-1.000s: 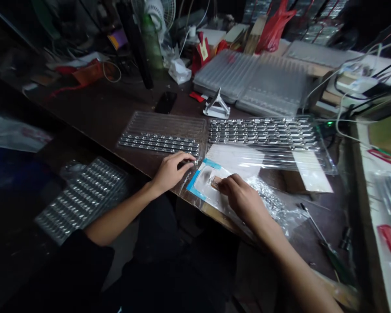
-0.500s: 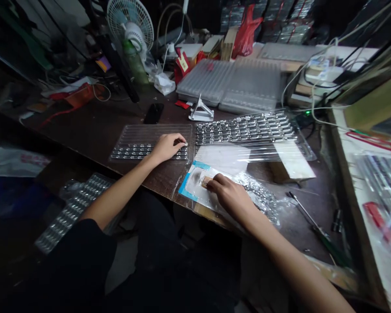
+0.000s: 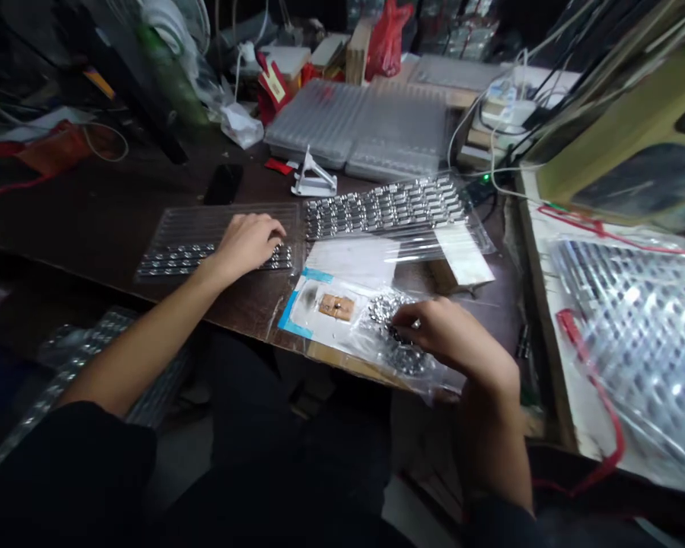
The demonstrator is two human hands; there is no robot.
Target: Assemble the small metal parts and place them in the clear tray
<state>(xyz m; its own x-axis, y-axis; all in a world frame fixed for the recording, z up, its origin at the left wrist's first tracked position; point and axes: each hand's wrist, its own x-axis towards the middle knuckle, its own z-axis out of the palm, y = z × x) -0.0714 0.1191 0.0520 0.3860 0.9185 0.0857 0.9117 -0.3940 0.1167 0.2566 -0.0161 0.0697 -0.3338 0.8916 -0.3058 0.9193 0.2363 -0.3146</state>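
Item, my right hand (image 3: 434, 323): thumb and fingers drawn together at the heap of small metal parts (image 3: 405, 358), well apart from the brown block (image 3: 336, 307); whether a part is pinched, I cannot tell. Item, the block: untouched by either of my hands, lying between them, a small dark piece at its middle, which I judge leaves the block free to be reached. Item, my left hand (image 3: 246, 240): over the left tray (image 3: 176, 224), fingers curled, thumb side hidden; grip on anything, I cannot tell. Containers, as I see them: the left tray, clear and ribbed, with rows of shiny metal pieces along its near side, partly under my left hand; the right tray (image 3: 377, 209), beyond and between my hands, its far part filled with similar rows, its near edge over a white card (image 3: 348, 255) and a white-topped block (image 3: 462, 255). The heap, on crumpled clear plastic, under my right fingertips. One white sheet edged in blue tape (image 3: 288, 312), beneath the brown block, on the bench (image 3: 245, 312). Stacked clear trays (image 3: 320, 114), beyond both hands, contents unreadable.
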